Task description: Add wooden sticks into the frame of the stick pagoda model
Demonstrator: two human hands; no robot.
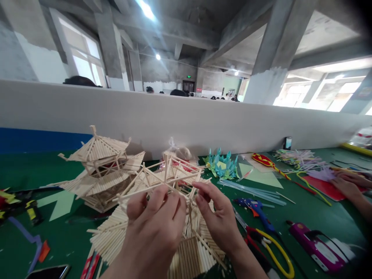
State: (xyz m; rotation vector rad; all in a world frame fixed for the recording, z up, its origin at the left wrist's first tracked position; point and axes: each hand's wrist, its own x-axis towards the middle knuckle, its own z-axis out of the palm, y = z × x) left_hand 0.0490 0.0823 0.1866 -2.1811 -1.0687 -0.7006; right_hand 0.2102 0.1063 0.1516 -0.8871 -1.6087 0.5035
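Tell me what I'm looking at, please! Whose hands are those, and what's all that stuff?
There's no robot here. A camera on someone's head looks forward and down, so the left hand and right hand in the middle are theirs. Both are at a model building of thin wooden sticks; exactly what the fingertips grip is hard to see. On the green table, another stick tower stands to the left; a blue-green paper flower and blue glue gun are to the right. The far-right hand is someone else's.
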